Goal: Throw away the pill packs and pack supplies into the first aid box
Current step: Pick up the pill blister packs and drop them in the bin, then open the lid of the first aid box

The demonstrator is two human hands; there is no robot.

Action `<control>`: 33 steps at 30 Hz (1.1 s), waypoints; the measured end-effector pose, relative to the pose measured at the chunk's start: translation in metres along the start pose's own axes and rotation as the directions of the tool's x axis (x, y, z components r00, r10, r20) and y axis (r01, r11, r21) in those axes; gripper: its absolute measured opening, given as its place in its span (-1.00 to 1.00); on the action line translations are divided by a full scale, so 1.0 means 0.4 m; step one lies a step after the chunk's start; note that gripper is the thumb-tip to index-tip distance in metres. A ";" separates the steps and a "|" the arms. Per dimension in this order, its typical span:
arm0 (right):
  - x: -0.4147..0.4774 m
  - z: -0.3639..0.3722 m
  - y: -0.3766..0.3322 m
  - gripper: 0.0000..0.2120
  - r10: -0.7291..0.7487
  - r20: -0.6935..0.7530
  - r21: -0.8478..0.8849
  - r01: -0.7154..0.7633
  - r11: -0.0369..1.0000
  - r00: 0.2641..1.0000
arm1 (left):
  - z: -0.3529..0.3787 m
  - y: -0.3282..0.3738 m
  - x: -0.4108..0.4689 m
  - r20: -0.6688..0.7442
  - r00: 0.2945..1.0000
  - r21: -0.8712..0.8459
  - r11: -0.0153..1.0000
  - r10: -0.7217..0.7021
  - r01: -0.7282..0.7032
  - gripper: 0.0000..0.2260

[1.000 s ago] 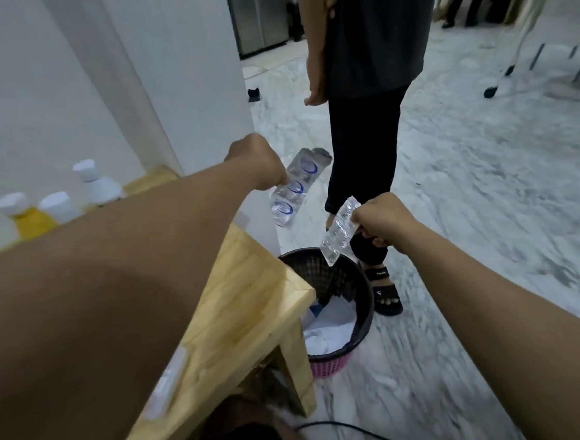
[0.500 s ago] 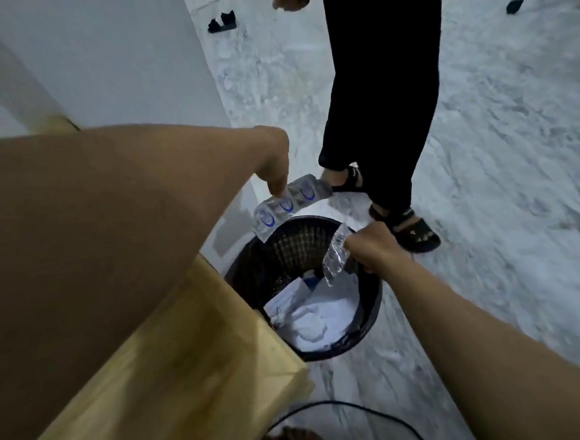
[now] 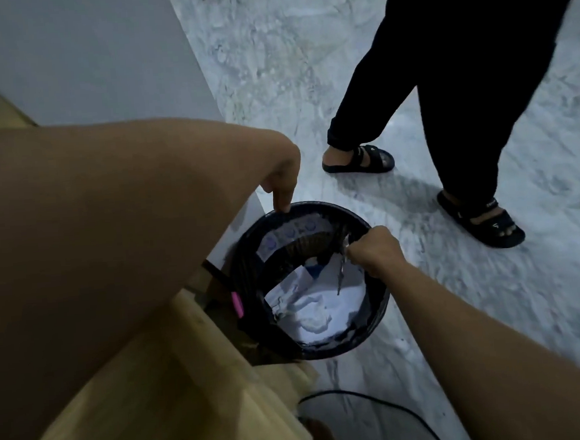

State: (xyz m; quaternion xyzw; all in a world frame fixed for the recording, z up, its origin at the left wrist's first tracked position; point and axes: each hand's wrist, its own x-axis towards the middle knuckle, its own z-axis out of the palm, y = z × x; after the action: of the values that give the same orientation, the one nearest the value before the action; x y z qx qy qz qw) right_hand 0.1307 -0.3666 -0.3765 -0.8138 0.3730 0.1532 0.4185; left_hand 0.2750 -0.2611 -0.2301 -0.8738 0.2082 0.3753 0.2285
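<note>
— While both hands are hovering at the bin (image 3: 377,316), which one's actually got a pack?

— Right hand (image 3: 375,251). It's curled tight round a clear pack (image 3: 341,274), which hangs edge-on just inside the right rim, above the paper.

— And the left hand (image 3: 280,179)?

— Holding nothing. Fingers are loose and pointing down, with one fingertip touching the far-left rim.

— So what's in the bin?

— Crumpled white paper (image 3: 322,307) across the bottom. There's also a blue-ring pack (image 3: 289,235) lying against the far inner wall, just below the left hand. It's dim and blurry in there, so I can't read any print.

— Where's the bin sitting?

— On the marble floor (image 3: 306,81), pushed right up against the corner of the wooden bench (image 3: 157,401). It has a small pink bit (image 3: 237,304) on the side facing the bench. Someone else in black trousers and black sandals (image 3: 358,160) stands on the floor just past it.
</note>
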 end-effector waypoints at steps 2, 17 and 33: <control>-0.011 -0.009 -0.006 -0.71 -0.003 0.002 -0.028 0.003 1.000 1.000 | -0.006 -0.013 -0.022 -0.002 1.000 -0.006 1.000 -0.011 0.011 -0.55; -0.315 -0.252 -0.289 -0.69 -0.408 -0.033 -0.310 0.378 0.872 0.913 | -0.025 -0.109 -0.438 -0.573 0.818 -0.022 0.997 0.053 -0.080 -0.60; -0.907 -0.339 -0.495 -0.60 -0.780 -0.032 -0.471 0.679 0.563 0.625 | 0.234 -0.281 -1.053 -0.859 0.476 -0.186 0.981 -0.187 0.050 -0.64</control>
State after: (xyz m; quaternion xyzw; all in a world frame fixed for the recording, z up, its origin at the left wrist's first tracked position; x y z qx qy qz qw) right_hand 0.0229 -0.2273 0.0210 -0.9753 0.0052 -0.0575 0.2133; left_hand 0.0167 -0.0372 0.0561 -0.9686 0.2082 -0.1236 0.0569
